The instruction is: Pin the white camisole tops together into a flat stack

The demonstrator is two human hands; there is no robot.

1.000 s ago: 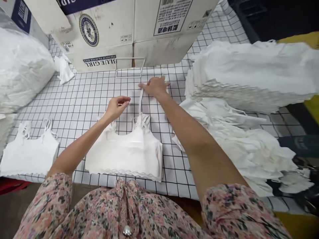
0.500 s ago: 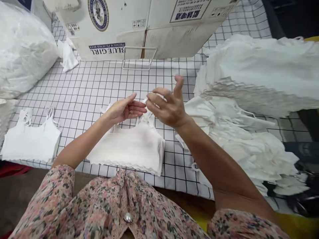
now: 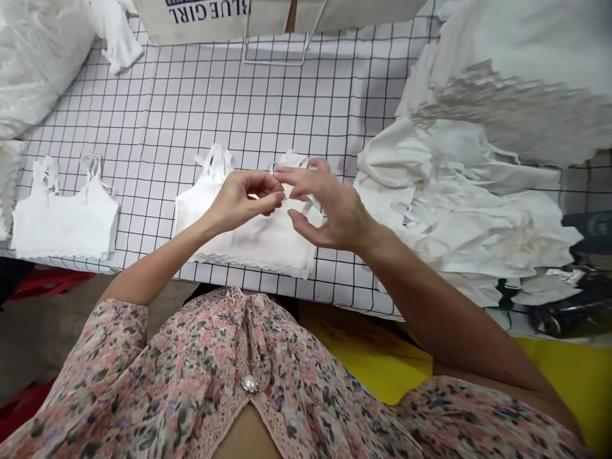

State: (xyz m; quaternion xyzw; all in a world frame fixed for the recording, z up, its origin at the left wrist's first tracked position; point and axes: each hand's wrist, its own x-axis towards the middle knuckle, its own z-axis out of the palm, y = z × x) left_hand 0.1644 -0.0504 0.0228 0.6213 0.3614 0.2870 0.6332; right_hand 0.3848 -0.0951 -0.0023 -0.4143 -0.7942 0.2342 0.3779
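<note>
A stack of white strappy camisole tops (image 3: 258, 245) lies at the table's front edge, straps pointing away from me. Over its upper part hovers my left hand (image 3: 246, 201), with thumb and fingers pinched together; whatever may be between them is too small to make out. Close by on its right, my right hand (image 3: 335, 207) has its thumb and fingers apart and shows nothing in its grasp. Its fingertips almost meet those of the left hand. Behind both hands the shoulder straps (image 3: 217, 162) are partly visible.
Another pile of folded tops (image 3: 64, 226) lies at left. On the right are a loose heap of white garments (image 3: 478, 229) and a tall stack of white pieces (image 3: 540, 51). A cardboard box (image 3: 201, 25), a wire stand (image 3: 272, 62) and a plastic bag (image 3: 38, 64) stand behind.
The view has tipped downward. My left hand has gone from outstretched fingers to a pinch. My right hand has turned, its thumb now below its fingers.
</note>
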